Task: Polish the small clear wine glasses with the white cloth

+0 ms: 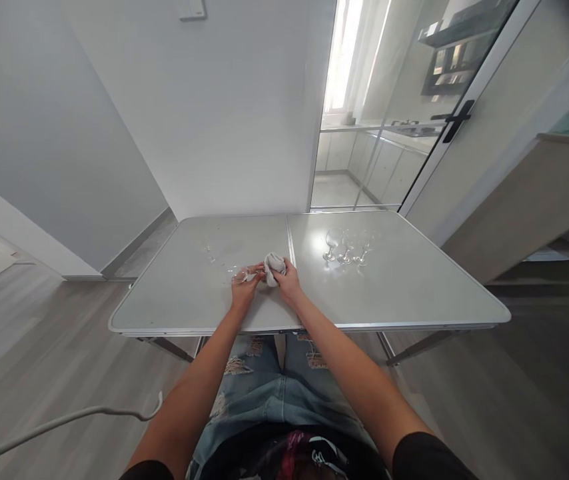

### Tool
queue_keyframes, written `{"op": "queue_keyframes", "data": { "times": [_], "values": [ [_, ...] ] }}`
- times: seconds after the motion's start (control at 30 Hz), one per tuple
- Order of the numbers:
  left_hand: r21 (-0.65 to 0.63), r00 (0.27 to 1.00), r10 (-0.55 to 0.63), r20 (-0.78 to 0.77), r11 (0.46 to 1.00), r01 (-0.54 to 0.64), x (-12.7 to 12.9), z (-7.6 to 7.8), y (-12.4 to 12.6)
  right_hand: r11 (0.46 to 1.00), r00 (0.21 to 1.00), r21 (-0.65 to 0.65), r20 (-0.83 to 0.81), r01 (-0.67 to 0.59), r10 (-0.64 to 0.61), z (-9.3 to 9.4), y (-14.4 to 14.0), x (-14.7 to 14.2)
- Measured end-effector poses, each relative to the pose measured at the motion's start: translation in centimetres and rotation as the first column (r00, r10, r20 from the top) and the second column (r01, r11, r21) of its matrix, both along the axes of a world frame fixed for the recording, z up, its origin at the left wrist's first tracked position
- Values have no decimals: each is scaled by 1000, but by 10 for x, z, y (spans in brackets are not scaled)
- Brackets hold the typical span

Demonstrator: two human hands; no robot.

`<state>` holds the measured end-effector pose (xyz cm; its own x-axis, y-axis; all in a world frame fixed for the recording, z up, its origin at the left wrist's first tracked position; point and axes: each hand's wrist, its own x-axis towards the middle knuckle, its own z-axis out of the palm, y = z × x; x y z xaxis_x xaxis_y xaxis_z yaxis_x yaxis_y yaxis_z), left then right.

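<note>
- Where the two hands meet, near the middle seam of the table (pixel 414 293), a clear glass (pixel 242 274) lies tilted on its side, very transparent, with its shape hard to read.
- A small grey cloth (pixel 274 268), crumpled into a ball, is pressed against the glass from the right.
- The left hand (pixel 244 281) is closed around the glass, fingers curled on top.
- The right hand (pixel 288 280) is closed on the cloth, wrist bent inward; both forearms reach forward over the table edge.
- Farther right stand several stemmed glasses (pixel 345 248), close together; their number is unclear.
- Faint clear spots (pixel 209 252) on the left half cannot be identified.
</note>
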<state>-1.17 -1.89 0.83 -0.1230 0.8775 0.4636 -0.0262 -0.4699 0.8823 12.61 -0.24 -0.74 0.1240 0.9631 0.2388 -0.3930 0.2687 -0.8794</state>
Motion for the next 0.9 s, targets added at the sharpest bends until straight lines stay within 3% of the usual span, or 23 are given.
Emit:
{"op": "queue_keyframes", "data": {
  "times": [0.1, 0.23, 0.37, 0.5, 0.8, 0.9],
  "values": [
    [-3, 1000, 16, 12, 1000, -16, -1, -2, 2, 994, 994, -18, 19, -109, 109, 0, -3, -2],
    [-67, 996, 25, 87, 998, -19, -2, -6, 5, 986, 986, -43, -29, -163, 162, 3, -5, -1],
    [-124, 995, -36, 90, 991, 47, -2, -7, 4, 997, 997, -32, -39, -68, 67, 5, -3, 2],
    [-99, 991, -93, 92, 990, 102, -1, -4, 0, 998, 999, -52, -24, -33, 31, 4, -1, 2],
    [-56, 998, -3, 71, 998, 7, -3, -4, 1, 992, 993, -23, 5, -121, 121, 8, -10, 4],
    [-57, 996, -13, 87, 998, 18, -2, -5, 2, 997, 997, -9, -28, -79, 78, 9, -9, 6]
  ]
}}
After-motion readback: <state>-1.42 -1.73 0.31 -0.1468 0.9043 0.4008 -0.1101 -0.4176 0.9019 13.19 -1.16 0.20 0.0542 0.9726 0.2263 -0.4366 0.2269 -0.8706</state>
